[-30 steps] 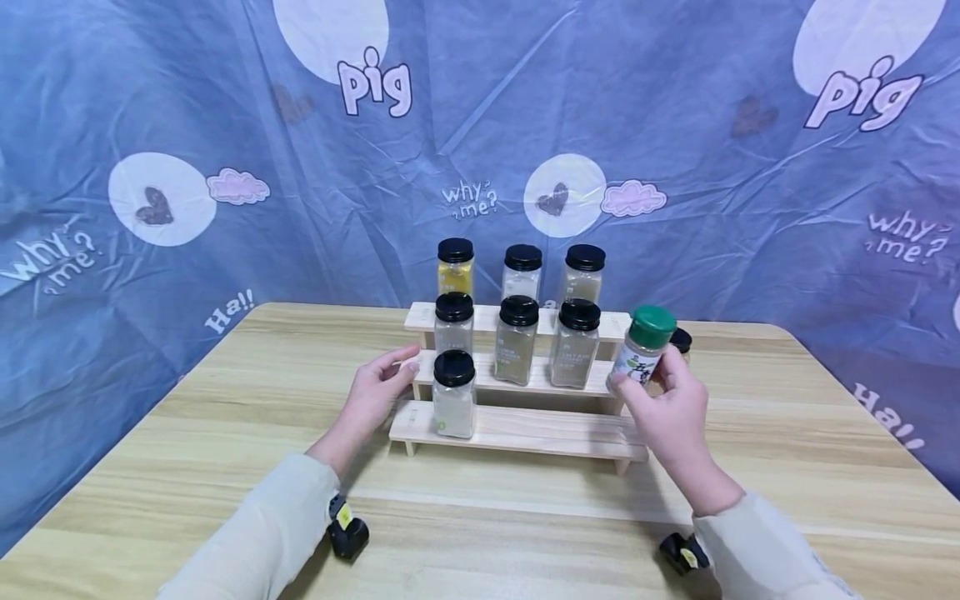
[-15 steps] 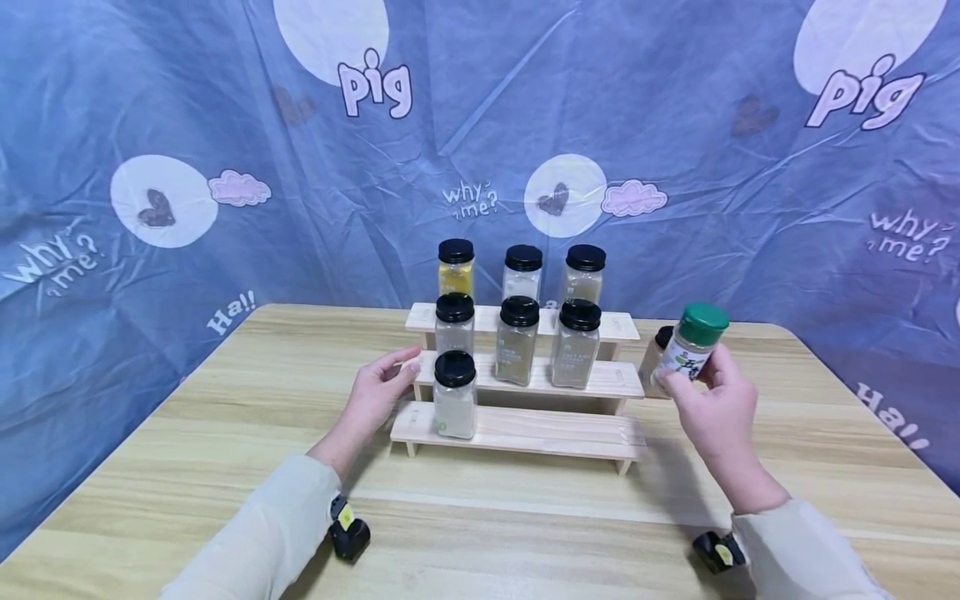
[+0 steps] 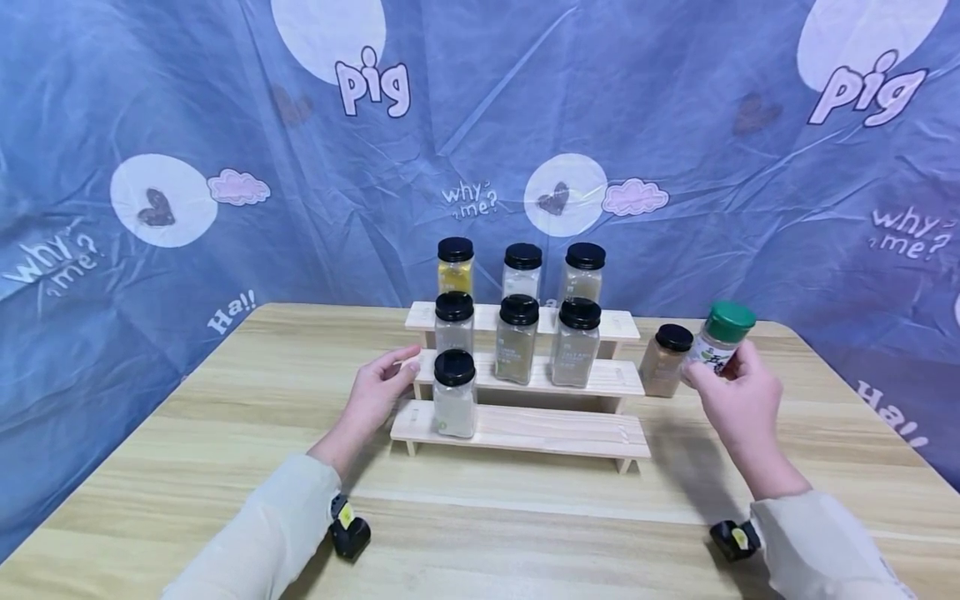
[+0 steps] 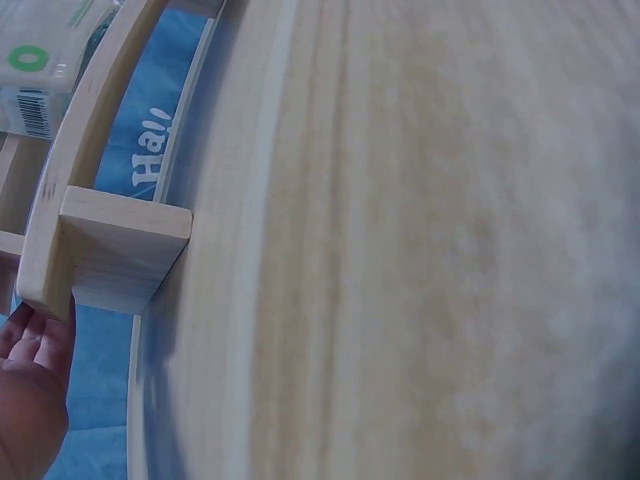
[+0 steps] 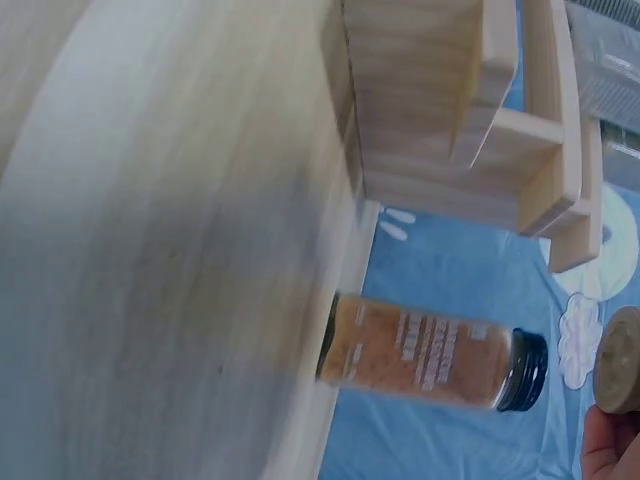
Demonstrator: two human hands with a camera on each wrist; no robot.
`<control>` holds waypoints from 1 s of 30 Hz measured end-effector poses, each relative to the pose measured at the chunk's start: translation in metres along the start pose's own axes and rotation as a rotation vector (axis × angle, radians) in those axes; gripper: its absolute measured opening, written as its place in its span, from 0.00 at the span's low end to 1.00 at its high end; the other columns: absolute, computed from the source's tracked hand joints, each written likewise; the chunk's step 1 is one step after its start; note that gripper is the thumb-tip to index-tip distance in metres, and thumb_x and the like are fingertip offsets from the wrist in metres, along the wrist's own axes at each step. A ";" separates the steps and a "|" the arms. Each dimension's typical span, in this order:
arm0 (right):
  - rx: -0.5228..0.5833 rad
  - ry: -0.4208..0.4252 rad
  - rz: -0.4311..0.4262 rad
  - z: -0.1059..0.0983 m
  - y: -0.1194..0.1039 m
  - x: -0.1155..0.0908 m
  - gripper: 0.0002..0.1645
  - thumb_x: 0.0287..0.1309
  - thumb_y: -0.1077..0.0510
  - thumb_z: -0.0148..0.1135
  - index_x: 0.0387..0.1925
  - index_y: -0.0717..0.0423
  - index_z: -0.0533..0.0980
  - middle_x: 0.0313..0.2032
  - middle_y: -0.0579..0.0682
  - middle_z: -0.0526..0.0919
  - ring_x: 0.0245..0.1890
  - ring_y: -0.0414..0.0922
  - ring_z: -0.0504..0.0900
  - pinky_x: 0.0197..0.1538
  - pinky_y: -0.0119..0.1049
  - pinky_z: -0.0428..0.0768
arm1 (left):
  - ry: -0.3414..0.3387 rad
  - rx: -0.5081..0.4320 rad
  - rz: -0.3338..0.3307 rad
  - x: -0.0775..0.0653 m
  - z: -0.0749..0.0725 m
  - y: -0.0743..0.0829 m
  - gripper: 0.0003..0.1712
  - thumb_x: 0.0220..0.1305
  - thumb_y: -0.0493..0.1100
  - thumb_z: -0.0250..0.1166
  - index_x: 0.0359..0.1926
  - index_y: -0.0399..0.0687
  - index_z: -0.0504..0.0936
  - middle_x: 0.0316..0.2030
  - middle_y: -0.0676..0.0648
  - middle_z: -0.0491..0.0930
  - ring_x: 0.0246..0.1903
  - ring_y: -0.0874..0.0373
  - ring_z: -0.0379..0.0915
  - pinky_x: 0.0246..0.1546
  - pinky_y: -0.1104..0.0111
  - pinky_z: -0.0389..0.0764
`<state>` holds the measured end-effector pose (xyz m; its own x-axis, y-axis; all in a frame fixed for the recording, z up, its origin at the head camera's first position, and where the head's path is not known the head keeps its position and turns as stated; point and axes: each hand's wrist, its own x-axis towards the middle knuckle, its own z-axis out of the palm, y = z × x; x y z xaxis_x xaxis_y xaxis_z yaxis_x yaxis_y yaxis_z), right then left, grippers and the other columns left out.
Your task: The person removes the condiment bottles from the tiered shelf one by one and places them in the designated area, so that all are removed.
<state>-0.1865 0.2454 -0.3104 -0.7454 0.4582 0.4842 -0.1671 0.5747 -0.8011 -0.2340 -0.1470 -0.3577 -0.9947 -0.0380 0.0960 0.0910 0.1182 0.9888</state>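
My right hand [image 3: 742, 400] grips a green-lidded spice bottle [image 3: 708, 354] with a printed label, tilted and raised off the table at the right. Only the brown base of that bottle [image 5: 618, 362] shows in the right wrist view, with fingertips beside it. On the table just left of it stands a black-capped spice jar [image 3: 662, 367] of orange-brown powder [image 5: 425, 352]. At the left end of a three-tier wooden rack [image 3: 555, 429], my left hand [image 3: 375, 392] touches the middle shelf with fingers fairly straight; the left wrist view has fingertips [image 4: 55, 340] against a board end.
Three black-capped jars [image 3: 522, 271] stand on the top tier and three jars [image 3: 516, 346] on the middle one. A single jar [image 3: 454, 400] is at the left of the bottom tier. Behind the wooden table [image 3: 487, 533] hangs a blue printed cloth [image 3: 480, 100].
My right hand has carried the green-lidded spice bottle rightward from beside the rack, past the orange-brown spice jar, which now shows fully. My left hand has stayed at the rack.
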 end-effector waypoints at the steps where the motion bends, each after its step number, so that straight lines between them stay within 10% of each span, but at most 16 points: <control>1: -0.012 -0.003 0.013 0.000 0.001 0.001 0.14 0.44 0.65 0.61 0.38 0.58 0.74 0.20 0.22 0.70 0.23 0.25 0.71 0.25 0.15 0.68 | 0.000 0.000 0.000 0.000 0.000 0.000 0.21 0.63 0.38 0.59 0.57 0.38 0.73 0.59 0.41 0.70 0.45 0.64 0.73 0.46 0.71 0.78; 15: -0.172 -0.161 0.146 -0.008 0.016 0.019 0.16 0.47 0.59 0.60 0.41 0.58 0.72 0.22 0.33 0.72 0.23 0.30 0.69 0.26 0.24 0.70 | 0.003 0.012 0.000 0.000 0.001 0.003 0.21 0.63 0.38 0.59 0.57 0.38 0.74 0.57 0.39 0.72 0.42 0.65 0.74 0.46 0.71 0.78; 30: -0.281 -0.304 0.193 -0.006 0.038 0.040 0.21 0.49 0.57 0.58 0.43 0.65 0.70 0.41 0.64 0.77 0.38 0.51 0.71 0.34 0.35 0.68 | 0.007 0.000 0.002 0.001 0.001 0.004 0.21 0.63 0.37 0.59 0.57 0.38 0.74 0.60 0.43 0.70 0.45 0.64 0.72 0.46 0.72 0.78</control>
<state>-0.2188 0.2894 -0.3195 -0.9082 0.3793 0.1769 0.1437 0.6796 -0.7194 -0.2345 -0.1458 -0.3541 -0.9940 -0.0450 0.0993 0.0933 0.1186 0.9886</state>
